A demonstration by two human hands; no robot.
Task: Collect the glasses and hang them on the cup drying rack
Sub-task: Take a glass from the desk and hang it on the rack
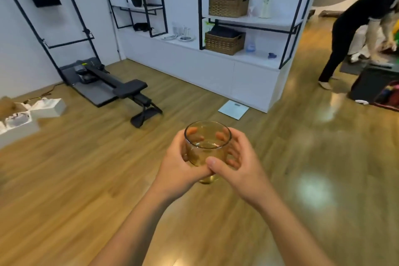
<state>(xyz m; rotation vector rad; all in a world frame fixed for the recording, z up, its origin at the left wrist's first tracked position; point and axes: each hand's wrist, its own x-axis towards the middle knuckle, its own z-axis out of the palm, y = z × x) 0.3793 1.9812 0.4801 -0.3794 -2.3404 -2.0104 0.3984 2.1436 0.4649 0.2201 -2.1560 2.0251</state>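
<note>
Both hands carry a clear round-bodied drinking glass (207,147) upright in the air, at the middle of the view, over the light brown wooden plank floor (86,168). The left hand (179,166) wraps its nine o'clock side and the right hand (239,166) its three o'clock side. The fingers (233,153) of both are curled round the far wall, and the two thumbs meet on the near wall. The rim is free and faces up.

Bare floor runs from the drinking glass toward twelve o'clock, as far as a pale square bathroom scale (233,109) lying flat just before the long white counter (216,71). On the counter top at twelve o'clock stands a thin wire rack on a round white base (185,33), too small to make out further. A woven brown basket (224,43) sits to its right.

At ten o'clock a black padded exercise bench (121,88) reaches out from the wall into the floor. White boxes (47,107) lie at nine o'clock. At two o'clock, past the counter's corner, a person in black clothes (354,17) bends forward.
</note>
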